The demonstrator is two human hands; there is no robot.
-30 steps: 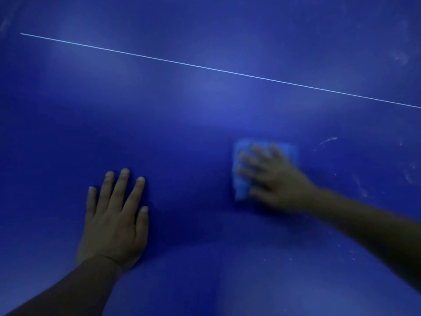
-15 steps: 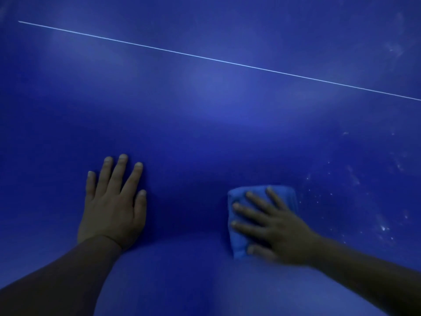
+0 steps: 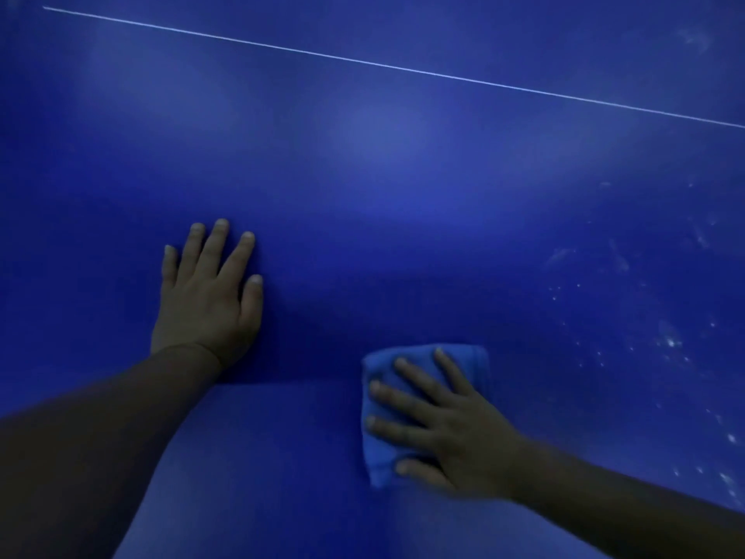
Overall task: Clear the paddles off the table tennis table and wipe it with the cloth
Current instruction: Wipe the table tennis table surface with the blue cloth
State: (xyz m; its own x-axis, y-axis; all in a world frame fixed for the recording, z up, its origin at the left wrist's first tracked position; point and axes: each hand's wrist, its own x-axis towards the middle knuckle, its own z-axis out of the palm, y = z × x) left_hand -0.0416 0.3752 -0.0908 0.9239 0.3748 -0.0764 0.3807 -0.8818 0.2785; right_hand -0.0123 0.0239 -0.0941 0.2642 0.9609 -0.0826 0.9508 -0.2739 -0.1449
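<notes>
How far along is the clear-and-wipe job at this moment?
Done, by the look of it: no paddles show on the visible part of the table. In hand: the right hand presses the blue cloth flat on the surface while the left hand rests flat on it. Left: pale specks and smears to the right of the cloth.

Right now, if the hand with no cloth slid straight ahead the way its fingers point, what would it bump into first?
Probably nothing solid. The left hand lies flat on the blue table, fingers pointing away; ahead is only bare tabletop until the white line, which looks painted on.
</notes>
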